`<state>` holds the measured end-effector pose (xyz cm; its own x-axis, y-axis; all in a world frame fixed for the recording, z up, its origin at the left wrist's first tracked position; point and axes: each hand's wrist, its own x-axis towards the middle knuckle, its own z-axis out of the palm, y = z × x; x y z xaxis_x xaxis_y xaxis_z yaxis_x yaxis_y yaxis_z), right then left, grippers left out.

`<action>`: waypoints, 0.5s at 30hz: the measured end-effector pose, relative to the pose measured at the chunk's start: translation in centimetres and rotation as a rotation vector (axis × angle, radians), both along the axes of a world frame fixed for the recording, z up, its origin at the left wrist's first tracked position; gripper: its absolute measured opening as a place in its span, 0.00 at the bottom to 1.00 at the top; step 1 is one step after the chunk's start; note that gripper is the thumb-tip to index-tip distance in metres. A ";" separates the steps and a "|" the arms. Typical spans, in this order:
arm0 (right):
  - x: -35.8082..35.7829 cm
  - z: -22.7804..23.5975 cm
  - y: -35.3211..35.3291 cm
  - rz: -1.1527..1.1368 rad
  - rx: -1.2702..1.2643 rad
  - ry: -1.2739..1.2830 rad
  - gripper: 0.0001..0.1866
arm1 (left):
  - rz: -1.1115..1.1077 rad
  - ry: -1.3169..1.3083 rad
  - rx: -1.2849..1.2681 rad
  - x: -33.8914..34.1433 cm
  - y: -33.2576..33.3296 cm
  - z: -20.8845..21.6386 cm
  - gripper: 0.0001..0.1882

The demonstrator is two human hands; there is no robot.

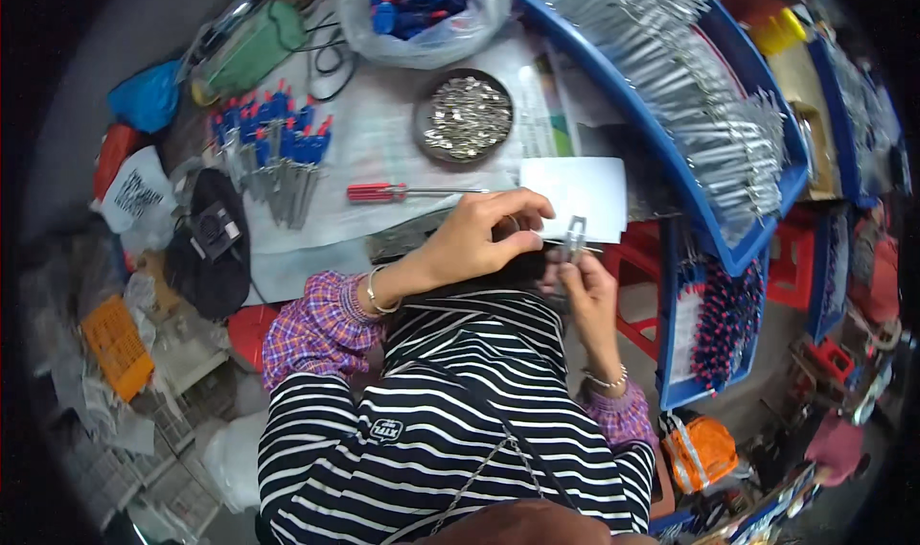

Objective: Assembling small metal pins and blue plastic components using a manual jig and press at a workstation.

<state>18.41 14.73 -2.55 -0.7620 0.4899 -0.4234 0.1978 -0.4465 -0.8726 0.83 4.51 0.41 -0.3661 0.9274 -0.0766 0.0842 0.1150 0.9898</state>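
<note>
My right hand pinches a small shiny U-shaped metal piece between thumb and fingers, its forked end pointing away from me. Just left of it, my left hand is curled, thumb and forefinger bent toward each other. A thin pale strip shows by its fingertips, but what they grip is unclear. Both hands are close together at the table's near edge, over a white sheet of paper. A screwdriver with a red handle lies beyond my left hand, its shaft pointing right.
A round dark bowl of small metal parts stands farther back. Blue-and-red-handled tools lie piled at left. Behind sits a clear bag of blue-and-red pieces. A blue tray of metal rods spans the right; a lower blue tray holds more tools.
</note>
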 end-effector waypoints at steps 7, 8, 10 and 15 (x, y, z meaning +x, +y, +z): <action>0.4 -0.9 2.4 0.240 1.035 -0.167 0.03 | 0.221 1.125 -0.411 -4.7 -9.2 -0.9 0.19; 0.2 -1.8 2.2 0.220 1.082 -0.096 0.04 | 0.201 1.122 -0.395 -4.9 -9.5 -0.8 0.19; 0.1 -2.3 1.7 0.234 1.145 -0.142 0.05 | 0.168 1.059 -0.535 -5.2 -9.6 -0.9 0.20; 0.3 -2.5 1.2 0.294 1.193 -0.261 0.09 | 0.198 0.093 -0.232 -5.7 -9.0 1.2 0.12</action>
